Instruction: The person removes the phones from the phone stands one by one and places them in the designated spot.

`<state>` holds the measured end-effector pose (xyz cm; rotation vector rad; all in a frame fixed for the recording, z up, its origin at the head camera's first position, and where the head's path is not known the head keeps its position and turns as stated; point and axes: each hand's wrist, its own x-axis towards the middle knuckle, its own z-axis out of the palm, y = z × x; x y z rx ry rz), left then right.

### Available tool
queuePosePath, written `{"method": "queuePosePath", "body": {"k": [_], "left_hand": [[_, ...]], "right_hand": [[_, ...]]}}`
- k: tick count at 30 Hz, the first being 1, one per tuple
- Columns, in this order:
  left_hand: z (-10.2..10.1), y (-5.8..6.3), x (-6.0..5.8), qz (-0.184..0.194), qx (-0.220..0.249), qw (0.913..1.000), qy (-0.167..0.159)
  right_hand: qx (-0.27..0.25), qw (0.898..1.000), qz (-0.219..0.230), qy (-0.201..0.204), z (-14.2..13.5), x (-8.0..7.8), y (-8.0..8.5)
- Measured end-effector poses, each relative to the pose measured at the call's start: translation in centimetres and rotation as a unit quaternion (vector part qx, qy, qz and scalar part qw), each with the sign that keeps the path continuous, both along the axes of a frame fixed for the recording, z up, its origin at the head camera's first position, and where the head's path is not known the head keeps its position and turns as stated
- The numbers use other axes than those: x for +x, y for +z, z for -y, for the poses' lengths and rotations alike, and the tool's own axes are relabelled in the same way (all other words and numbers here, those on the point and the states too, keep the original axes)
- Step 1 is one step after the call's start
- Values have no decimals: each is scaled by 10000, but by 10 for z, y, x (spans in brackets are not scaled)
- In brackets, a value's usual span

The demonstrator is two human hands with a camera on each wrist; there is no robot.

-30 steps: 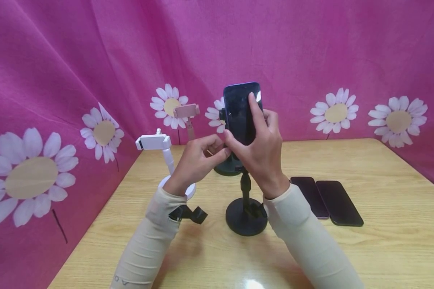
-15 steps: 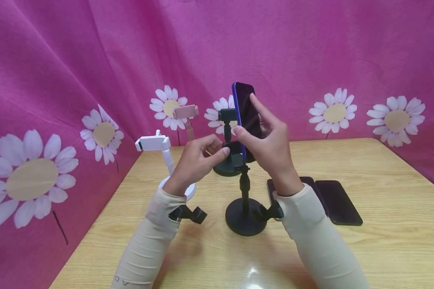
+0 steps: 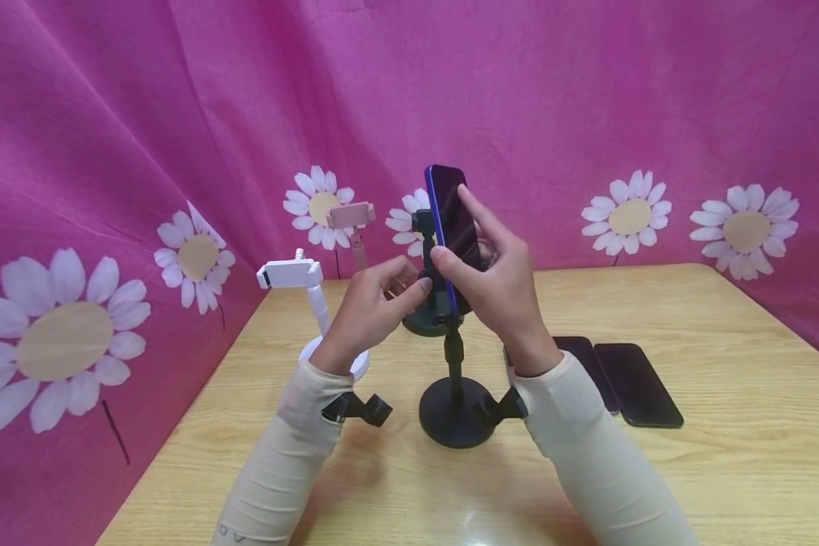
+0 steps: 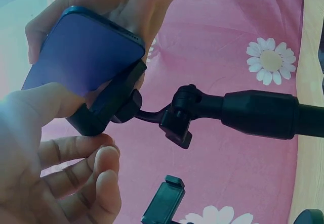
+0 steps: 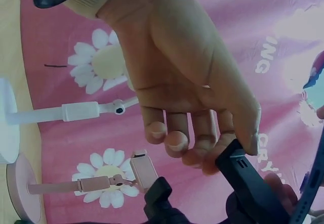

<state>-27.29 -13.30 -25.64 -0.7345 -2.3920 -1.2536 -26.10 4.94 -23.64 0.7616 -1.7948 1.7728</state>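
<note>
My right hand [image 3: 501,284] holds a blue-edged smartphone [image 3: 448,216], thumb and fingers on opposite sides. The phone stands steeply tilted, its dark screen turned to the right in the head view. My left hand [image 3: 377,303] pinches one end of a black phone stand's clamp [image 4: 114,95] between thumb and finger. In the left wrist view, the phone's blue back [image 4: 88,52] lies against or just beside that clamp; I cannot tell if it is seated. The right wrist view shows the left fingertips [image 5: 249,133] on the clamp end. The stand's round black base [image 3: 453,425] rests on the table.
To the left stands a white phone stand [image 3: 290,273], with a pink one [image 3: 351,214] behind. A dark green stand [image 3: 423,322] is partly hidden behind the hands. Dark phones, one of them fully visible [image 3: 640,385], lie on the wooden table [image 3: 744,455] at right.
The phone has turned from facing me to nearly edge-on; it went right, then back left with my right hand. The black stand has shifted slightly left. My left hand keeps its pinch.
</note>
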Motion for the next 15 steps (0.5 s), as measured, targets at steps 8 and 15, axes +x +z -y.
{"method": "queuePosePath", "body": {"k": [8,15], "left_hand": [[3,1,1,105,4,9999,-38],[1,1,0,-31,76,9999,-126]], "right_hand": [[-61,9999,-75,137,1,-2,-2],[-342,9993,-60,163,-9,-1,6]]}}
